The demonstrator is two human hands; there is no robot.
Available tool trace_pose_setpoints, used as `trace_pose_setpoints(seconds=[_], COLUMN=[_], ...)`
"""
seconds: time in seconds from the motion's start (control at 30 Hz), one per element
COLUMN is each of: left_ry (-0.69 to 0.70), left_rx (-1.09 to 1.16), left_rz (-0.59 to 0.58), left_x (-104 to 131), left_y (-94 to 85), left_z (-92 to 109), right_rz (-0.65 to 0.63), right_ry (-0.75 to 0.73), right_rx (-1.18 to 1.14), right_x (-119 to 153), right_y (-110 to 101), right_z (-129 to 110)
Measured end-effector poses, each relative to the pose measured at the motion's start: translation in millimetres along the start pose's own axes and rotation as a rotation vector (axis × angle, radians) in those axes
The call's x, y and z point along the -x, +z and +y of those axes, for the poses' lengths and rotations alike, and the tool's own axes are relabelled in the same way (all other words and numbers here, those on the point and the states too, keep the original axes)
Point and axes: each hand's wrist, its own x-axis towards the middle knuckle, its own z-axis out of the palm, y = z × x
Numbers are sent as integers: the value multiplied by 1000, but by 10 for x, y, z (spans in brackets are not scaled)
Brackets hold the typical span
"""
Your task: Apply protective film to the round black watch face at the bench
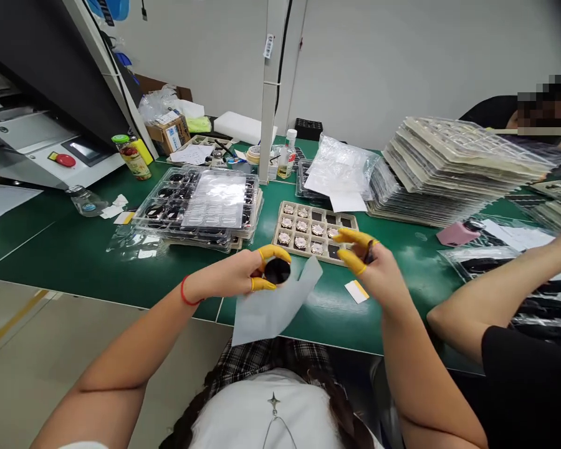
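My left hand (243, 272), with yellow finger covers on thumb and fingertip, grips a round black disc-like part (277, 270) by its edges. Below it a translucent whitish sheet (266, 315) hangs over the table's front edge. My right hand (374, 265) is raised by the right side of a beige compartment tray (275, 240). Its covered thumb and forefinger are apart, while a small dark thing (369, 253) sits in the curled fingers, too hidden to name. Round watch movements (300, 242) fill several tray cells; other cells show dark bottoms.
Stacked clear trays (168, 215) with black round parts stand left, a tall tray stack (430, 181) right. A white post (264, 125) rises behind. A small white-yellow card (356, 291) lies near my right hand. A co-worker's forearm (505, 280) rests at right.
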Motion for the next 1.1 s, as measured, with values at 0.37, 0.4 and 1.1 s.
trace_pose_setpoints(seconds=[0.37,0.4,1.1], left_ry=[15,40,69], left_rx=[6,-37,-640], left_rz=[74,149,3], left_x=[-27,-12,-165], left_y=[85,70,539], left_z=[29,19,-1386], right_rz=[-722,-664,72], right_ry=[143,167,443], right_rx=[-273,-284,-319], right_x=[331,355,35], right_y=[365,359,614], right_z=[-96,-78,896])
